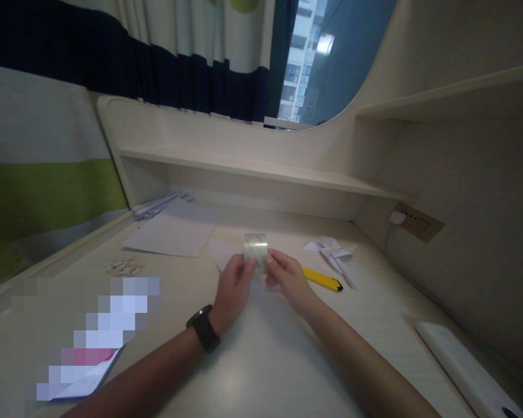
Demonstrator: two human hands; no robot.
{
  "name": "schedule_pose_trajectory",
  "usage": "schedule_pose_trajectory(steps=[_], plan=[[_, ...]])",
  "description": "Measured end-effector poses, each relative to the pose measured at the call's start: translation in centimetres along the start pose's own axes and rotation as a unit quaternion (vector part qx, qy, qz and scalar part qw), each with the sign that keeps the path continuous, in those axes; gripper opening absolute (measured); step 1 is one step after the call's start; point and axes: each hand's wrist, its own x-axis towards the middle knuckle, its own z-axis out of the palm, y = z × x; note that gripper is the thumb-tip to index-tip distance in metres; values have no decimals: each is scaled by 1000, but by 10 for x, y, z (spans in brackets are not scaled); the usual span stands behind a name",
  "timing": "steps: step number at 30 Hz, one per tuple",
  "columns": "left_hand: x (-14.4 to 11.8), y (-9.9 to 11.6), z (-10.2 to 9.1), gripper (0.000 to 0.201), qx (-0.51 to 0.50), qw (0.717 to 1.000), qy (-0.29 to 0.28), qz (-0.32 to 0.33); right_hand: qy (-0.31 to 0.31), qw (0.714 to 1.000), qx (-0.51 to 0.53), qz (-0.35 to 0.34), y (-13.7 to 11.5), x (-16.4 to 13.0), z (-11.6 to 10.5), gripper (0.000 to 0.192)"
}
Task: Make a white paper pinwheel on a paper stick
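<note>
Both my hands hold a roll of clear tape (255, 247) above the middle of the desk. My left hand (235, 284), with a dark watch on its wrist, grips the roll's left side, thumb on its face. From the right, my right hand (287, 276) pinches the other side with thumb and fingers. A yellow utility knife (322, 280) lies just beyond my right hand, its near end hidden behind it. Further right rests a folded white paper pinwheel (331, 251). A white paper piece (222, 252) lies partly hidden behind my left hand.
White paper sheets (174, 229) lie at the back left, near a small pile of pale bits (124, 267). A blurred-out object covers the front left. A white box-like item (466, 366) sits at the right. A plug (397, 217) with a cable is in the wall socket.
</note>
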Motion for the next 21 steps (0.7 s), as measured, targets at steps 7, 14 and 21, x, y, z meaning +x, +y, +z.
schedule_pose_trajectory(steps=[7,14,21], plan=[[-1,2,-2,29,44,998,2,42,4,1000,-10,-18,0,1,-3,37],[-1,3,-3,28,57,997,-7,54,15,1000,2,-22,0,-1,-2,34],[0,6,-4,27,68,996,-6,54,4,1000,22,-18,-4,-2,0,30]])
